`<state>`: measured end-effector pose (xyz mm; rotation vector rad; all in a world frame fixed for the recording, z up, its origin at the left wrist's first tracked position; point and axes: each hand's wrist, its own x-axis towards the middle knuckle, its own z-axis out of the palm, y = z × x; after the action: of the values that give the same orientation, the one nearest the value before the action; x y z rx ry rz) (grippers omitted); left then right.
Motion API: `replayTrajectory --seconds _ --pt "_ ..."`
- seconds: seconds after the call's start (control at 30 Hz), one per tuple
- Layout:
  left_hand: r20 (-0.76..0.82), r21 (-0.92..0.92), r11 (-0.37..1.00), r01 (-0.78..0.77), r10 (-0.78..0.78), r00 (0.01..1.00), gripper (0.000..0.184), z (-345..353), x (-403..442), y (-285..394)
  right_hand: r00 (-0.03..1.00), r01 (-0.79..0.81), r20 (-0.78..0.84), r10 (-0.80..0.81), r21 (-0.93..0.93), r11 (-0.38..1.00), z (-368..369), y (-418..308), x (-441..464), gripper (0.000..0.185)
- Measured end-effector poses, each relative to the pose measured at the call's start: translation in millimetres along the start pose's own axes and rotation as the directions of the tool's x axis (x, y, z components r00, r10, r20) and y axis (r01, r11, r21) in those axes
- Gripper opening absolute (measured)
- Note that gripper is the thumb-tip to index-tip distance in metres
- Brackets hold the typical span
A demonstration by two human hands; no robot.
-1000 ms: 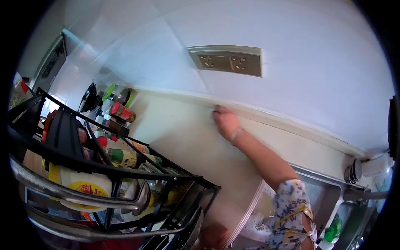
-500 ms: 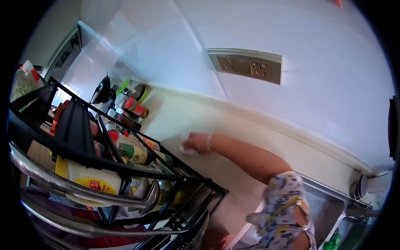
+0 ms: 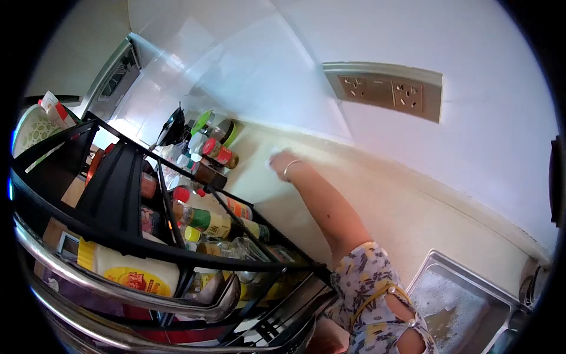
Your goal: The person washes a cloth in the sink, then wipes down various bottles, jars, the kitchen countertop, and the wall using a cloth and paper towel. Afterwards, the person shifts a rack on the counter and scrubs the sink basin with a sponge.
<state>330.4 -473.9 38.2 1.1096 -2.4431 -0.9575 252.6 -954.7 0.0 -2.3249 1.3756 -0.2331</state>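
Note:
My right hand (image 3: pixel 284 162) is low over the pale countertop (image 3: pixel 283 203), near the foot of the wall. Its fingers are closed round something white, seemingly a cloth (image 3: pixel 272 158), blurred and mostly covered by the hand. A bracelet is on that wrist. At the bottom edge, my left hand (image 3: pixel 330 337) shows only as a patch of skin beside the patterned sleeve, and its fingers cannot be made out.
A black rack (image 3: pixel 118 233) with bottles fills the left, metal handles in front. Behind it stand a red-lidded jar (image 3: pixel 219 152) and other containers. A sink (image 3: pixel 433 265) with foamy water lies at lower right. Sockets (image 3: pixel 383 89) are on the wall.
My right hand first swept left and toward the rack, then moved back toward the wall with the white thing. The view has shifted, bringing more of the rack into sight.

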Motion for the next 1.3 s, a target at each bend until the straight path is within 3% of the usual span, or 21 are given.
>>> replayTrajectory --seconds 0.07,0.1,0.17,0.3,0.43,0.47,0.57,0.63,0.7,0.73,0.77,0.8,0.83,0.87,0.9,0.93,0.97,1.07,1.13,1.23,1.3 --pt "-0.003 -0.001 1.000 0.004 -0.004 1.000 0.015 1.4 -2.5 0.0 0.932 0.361 -0.056 -0.357 0.084 0.929 42.2 -21.0 -0.4 0.038" --pt "-0.003 -0.003 1.000 0.000 0.000 1.000 0.015 2.6 -5.6 1.1 0.968 0.215 0.063 -0.245 0.305 0.928 2.5 -40.5 -65.0 0.038" --pt "-0.013 -0.001 1.000 -0.024 0.024 1.000 0.015 5.0 -9.8 2.4 0.884 0.426 0.063 -0.464 0.304 0.852 45.3 -33.2 -58.6 0.041" --pt "-0.050 0.027 0.993 -0.117 0.118 0.992 0.016 16.3 -21.4 -1.0 0.853 0.506 0.027 -0.521 0.200 0.839 25.1 -25.2 -187.2 0.042" --pt "-0.131 0.057 0.967 -0.249 0.254 0.958 0.017 19.1 -44.5 0.3 0.942 0.335 -0.115 -0.314 0.316 0.888 27.0 -40.8 -301.4 0.040" --pt "-0.055 0.036 0.989 -0.140 0.142 0.988 0.022 8.8 -56.4 15.2 0.949 0.305 -0.180 -0.259 0.313 0.900 27.4 -53.4 -329.3 0.041" --pt "-0.121 -0.122 0.986 -0.115 0.100 0.988 0.025 -13.4 -98.1 31.7 0.919 0.278 -0.351 -0.178 0.259 0.925 51.7 -73.5 -385.4 0.036" --pt "-0.177 -0.146 0.985 -0.087 0.060 0.982 0.023 -31.1 -153.5 29.6 0.869 0.284 -0.451 -0.204 0.117 0.952 52.9 -99.7 -411.0 0.029" --pt "-0.094 -0.145 0.987 0.076 -0.090 0.991 0.022 -54.4 -210.0 24.1 0.886 0.071 -0.460 0.063 0.270 0.960 62.4 -128.0 -421.1 0.022" --pt "-0.127 -0.146 0.986 0.076 -0.095 0.987 0.022 -64.0 -231.7 18.8 0.889 0.095 -0.458 0.030 0.249 0.964 66.6 -141.6 -421.3 0.022" --pt "-0.174 -0.177 0.923 0.341 -0.370 0.913 0.024 -69.5 -255.5 12.9 0.849 0.084 -0.519 0.095 0.310 0.947 74.0 -157.0 -424.4 0.022" --pt "-0.194 -0.223 0.786 0.577 -0.616 0.764 0.027 -75.6 -263.9 8.1 0.804 0.069 -0.569 0.174 0.379 0.923 80.6 -163.1 -425.0 0.022" --pt "-0.146 -0.203 0.647 0.735 -0.762 0.631 0.033 -88.5 -265.0 3.0 0.801 0.078 -0.577 0.158 0.363 0.929 93.2 -165.6 -424.9 0.022" --pt "-0.414 -0.230 0.822 0.521 -0.567 0.712 0.033 -85.5 -268.3 -10.9 0.758 0.010 -0.607 0.239 0.377 0.926 107.0 -164.0 -422.3 0.021" --pt "-0.529 -0.260 0.895 0.363 -0.447 0.721 0.033 -81.6 -265.7 -29.7 0.707 -0.059 -0.633 0.314 0.390 0.919 110.2 -165.7 -418.5 0.020" --pt "-0.630 -0.251 0.948 0.196 -0.313 0.711 0.034 -81.0 -261.8 -44.0 0.689 -0.058 -0.629 0.360 0.446 0.893 104.2 -178.7 -419.3 0.017" --pt "-0.605 -0.318 0.940 0.119 -0.298 0.738 0.034 -81.4 -259.6 -57.2 0.690 -0.056 -0.634 0.350 0.435 0.899 100.0 -189.4 -419.2 0.017" --pt "-0.516 -0.259 0.964 0.064 -0.194 0.835 0.036 -99.9 -242.9 -45.7 0.680 -0.273 -0.536 0.501 0.449 0.851 91.0 -208.5 -424.1 0.027" --pt "-0.513 -0.306 0.952 0.021 -0.183 0.839 0.034 -96.5 -238.8 -43.8 0.653 -0.329 -0.546 0.525 0.420 0.846 90.0 -212.0 -425.4 0.019" --pt "-0.434 -0.141 0.985 0.096 -0.149 0.888 0.032 -67.6 -232.8 -66.1 0.640 -0.362 -0.560 0.526 0.384 0.849 96.8 -207.2 -426.4 0.015" --pt "-0.166 -0.346 0.901 0.260 -0.332 0.929 0.034 -59.3 -227.5 -68.9 0.625 -0.371 -0.546 0.558 0.421 0.828 96.6 -213.4 -427.1 0.015"
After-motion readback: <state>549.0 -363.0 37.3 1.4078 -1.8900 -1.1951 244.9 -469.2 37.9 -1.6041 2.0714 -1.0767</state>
